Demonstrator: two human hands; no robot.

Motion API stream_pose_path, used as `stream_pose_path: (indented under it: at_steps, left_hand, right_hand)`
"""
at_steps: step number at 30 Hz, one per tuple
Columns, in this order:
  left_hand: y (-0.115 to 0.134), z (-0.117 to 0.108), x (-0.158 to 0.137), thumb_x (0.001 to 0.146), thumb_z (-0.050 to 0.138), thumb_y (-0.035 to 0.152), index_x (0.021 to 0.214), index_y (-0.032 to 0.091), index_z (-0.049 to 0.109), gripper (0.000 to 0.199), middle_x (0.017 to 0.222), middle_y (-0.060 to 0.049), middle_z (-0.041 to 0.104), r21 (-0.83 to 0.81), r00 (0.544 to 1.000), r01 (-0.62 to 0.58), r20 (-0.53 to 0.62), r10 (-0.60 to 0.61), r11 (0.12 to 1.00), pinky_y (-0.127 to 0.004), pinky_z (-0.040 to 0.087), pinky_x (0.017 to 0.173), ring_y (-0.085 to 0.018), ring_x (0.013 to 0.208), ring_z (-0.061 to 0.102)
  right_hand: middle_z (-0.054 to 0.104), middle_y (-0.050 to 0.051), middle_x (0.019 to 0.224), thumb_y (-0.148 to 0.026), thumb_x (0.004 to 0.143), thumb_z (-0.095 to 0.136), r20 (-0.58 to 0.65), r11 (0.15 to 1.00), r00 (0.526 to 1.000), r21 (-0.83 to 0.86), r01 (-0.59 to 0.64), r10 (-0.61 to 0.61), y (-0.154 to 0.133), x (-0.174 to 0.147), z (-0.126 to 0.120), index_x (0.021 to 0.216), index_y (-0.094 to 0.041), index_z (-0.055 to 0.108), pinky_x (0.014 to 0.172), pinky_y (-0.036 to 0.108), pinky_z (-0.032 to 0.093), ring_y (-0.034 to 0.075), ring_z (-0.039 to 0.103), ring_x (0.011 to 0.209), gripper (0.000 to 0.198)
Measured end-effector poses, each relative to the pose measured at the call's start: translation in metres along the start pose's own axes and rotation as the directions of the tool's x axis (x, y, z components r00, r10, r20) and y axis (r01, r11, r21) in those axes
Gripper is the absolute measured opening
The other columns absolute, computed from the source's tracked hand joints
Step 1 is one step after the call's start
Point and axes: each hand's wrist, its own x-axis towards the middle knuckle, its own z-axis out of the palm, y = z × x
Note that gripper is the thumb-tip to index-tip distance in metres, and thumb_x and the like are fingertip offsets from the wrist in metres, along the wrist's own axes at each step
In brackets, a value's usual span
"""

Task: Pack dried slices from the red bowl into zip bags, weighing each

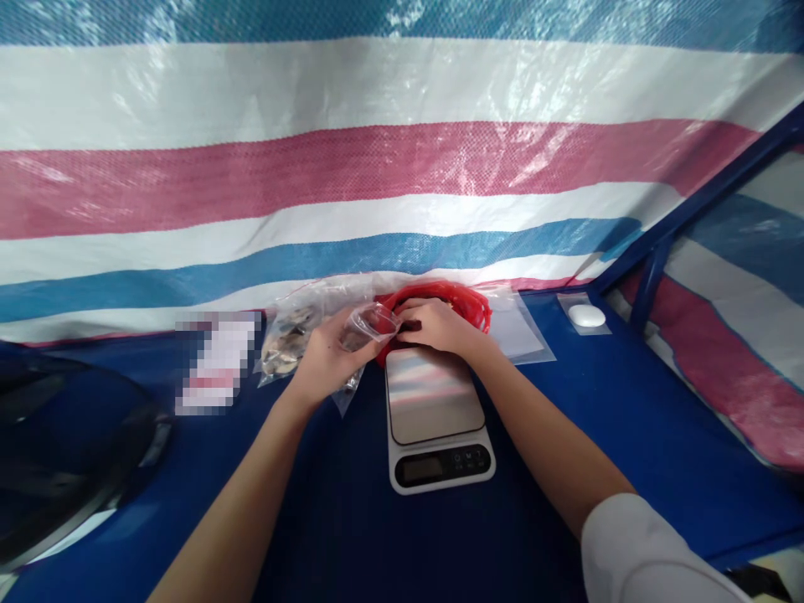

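Note:
My left hand point(330, 356) grips a small clear plastic bag point(370, 320) near its mouth, and the bag's lower end hangs below the fingers. At that mouth is my right hand point(433, 325), its fingers curled together; whatever they hold is hidden. Behind the right hand lies a crumpled red plastic bag point(481, 311), its contents mostly covered. A white kitchen scale point(436, 402) with a shiny plate stands just below both hands, its plate bare and its display dark. Left of my left hand rests a larger clear bag point(286, 343) of brownish, flat pieces.
Flat clear bags point(524, 331) lie right of the red bag. A white oval object point(586, 316) sits on a small clear bag farther right. A blurred-out card point(217, 364) and a large black round object point(69, 452) are at left. Striped sheeting point(377, 167) hangs behind the blue table point(339, 519).

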Motion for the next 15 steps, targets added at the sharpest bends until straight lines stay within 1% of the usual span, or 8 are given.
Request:
stream_pose_path:
  at_steps: [4,6,8,10,13,15]
  left_hand:
    - [0.0,0.0,0.0,0.082,0.075,0.049,0.126,0.018,0.066,0.054,0.109,-0.008,0.076,-0.021,1.0,0.014,0.024,-0.013,1.0,-0.04,0.059,0.088,-0.027,0.096,0.072]
    - [0.001,-0.001,0.0,0.083,0.074,0.047,0.127,0.019,0.065,0.053,0.109,-0.007,0.076,-0.008,1.0,-0.002,0.031,0.003,1.0,-0.04,0.058,0.089,-0.026,0.097,0.072]
    - [0.003,-0.001,-0.001,0.084,0.074,0.046,0.126,0.02,0.065,0.05,0.113,-0.007,0.075,0.008,0.999,-0.029,0.033,0.029,1.0,-0.041,0.056,0.093,-0.027,0.102,0.071]
    - [0.005,0.0,-0.001,0.086,0.072,0.043,0.126,0.02,0.065,0.047,0.118,-0.008,0.074,0.018,0.998,-0.043,0.054,0.042,0.999,-0.041,0.055,0.096,-0.027,0.107,0.07]
    - [0.007,0.003,-0.001,0.086,0.072,0.04,0.127,0.019,0.065,0.046,0.117,-0.008,0.073,0.032,0.994,-0.07,0.083,0.067,0.997,-0.04,0.055,0.094,-0.027,0.105,0.07]
    - [0.009,0.007,-0.001,0.085,0.073,0.039,0.125,0.019,0.066,0.045,0.116,-0.009,0.073,0.029,0.99,-0.107,0.099,0.103,0.994,-0.041,0.055,0.094,-0.027,0.104,0.07]
  right_hand:
    - [0.077,0.006,0.107,-0.013,0.084,0.069,-0.072,0.989,0.997,0.149,0.013,-0.002,0.004,-0.002,-0.009,0.099,-0.018,0.079,0.093,0.032,0.052,0.02,0.07,0.1,0.019]
    - [0.078,0.004,0.103,-0.015,0.083,0.069,-0.102,0.976,0.995,0.216,0.019,0.004,0.006,-0.004,-0.017,0.097,-0.02,0.079,0.089,0.031,0.054,0.02,0.071,0.096,0.018]
    - [0.078,0.002,0.1,-0.018,0.083,0.07,-0.113,0.959,0.993,0.283,0.014,0.019,0.005,-0.005,-0.028,0.095,-0.022,0.079,0.088,0.032,0.055,0.019,0.072,0.093,0.016]
    - [0.078,0.002,0.101,-0.021,0.084,0.07,-0.122,0.941,0.992,0.337,0.031,0.011,0.0,-0.007,-0.038,0.094,-0.023,0.079,0.088,0.034,0.055,0.02,0.071,0.094,0.014]
    - [0.077,0.002,0.102,-0.025,0.084,0.073,-0.151,0.925,0.986,0.362,0.118,-0.066,-0.015,-0.009,-0.052,0.092,-0.023,0.079,0.09,0.034,0.054,0.02,0.07,0.098,0.011]
    - [0.077,0.003,0.101,-0.026,0.085,0.072,-0.115,0.918,0.99,0.379,0.117,-0.078,-0.026,-0.01,-0.056,0.095,-0.022,0.079,0.087,0.032,0.055,0.019,0.071,0.094,0.013]
